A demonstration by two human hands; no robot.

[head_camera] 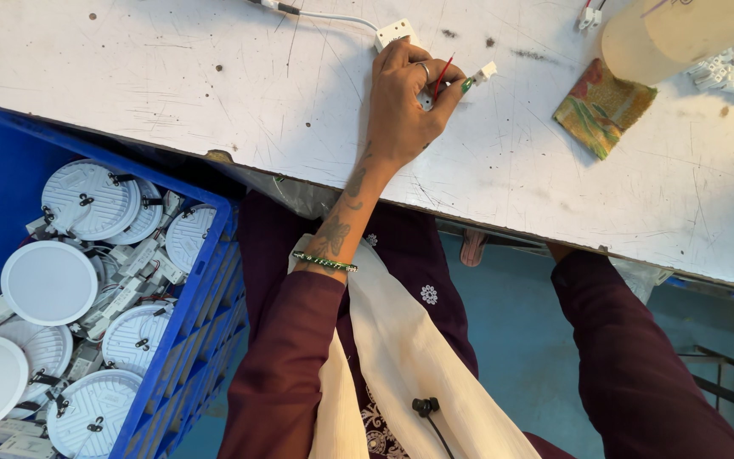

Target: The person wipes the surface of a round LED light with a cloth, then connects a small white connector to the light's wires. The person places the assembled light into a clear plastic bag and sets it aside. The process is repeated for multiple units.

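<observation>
Head view: left hand (405, 98) grip pinching red wire (443, 76) on white table (214, 85); white connector (486, 72) just beside fingertips.

No packages, labels, signs or screens can be made out.

Thin red wire (443, 75) (white connector (487, 71) at end) on table.
</observation>
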